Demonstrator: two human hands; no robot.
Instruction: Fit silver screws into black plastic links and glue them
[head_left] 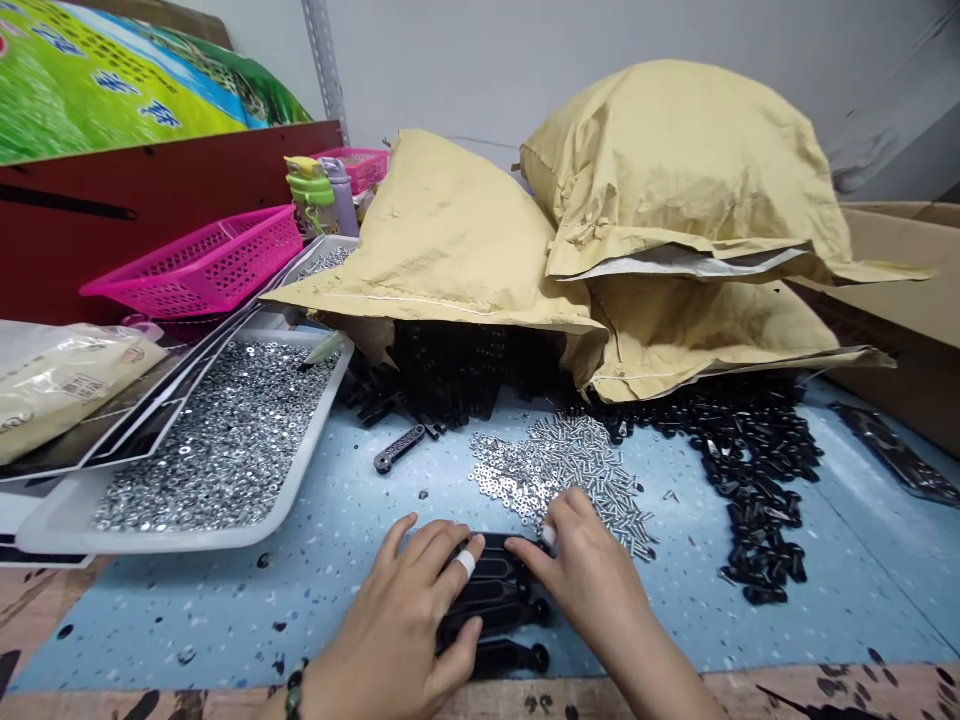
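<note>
Several long black plastic pieces point(491, 592) lie side by side on the blue mat, partly under my left hand point(420, 610). My left hand rests over them with its fingers spread, a white band round one finger. At their far right end is my right hand point(589, 560), its thumb stretched to the top piece and its other fingers curled in. A white wrap shows on its index finger; whatever those curled fingers hold is hidden. Just beyond lie a heap of small silver nuts point(504, 478) and a pile of silver screws point(589, 455).
A white tray point(300, 495) of small metal pieces stands left, near a pink basket point(202, 265). Paper sacks point(465, 230) sit behind, black parts spilling out. Small black pieces point(757, 500) spread rightward. One black perforated bar point(399, 448) lies on the blue mat point(315, 600).
</note>
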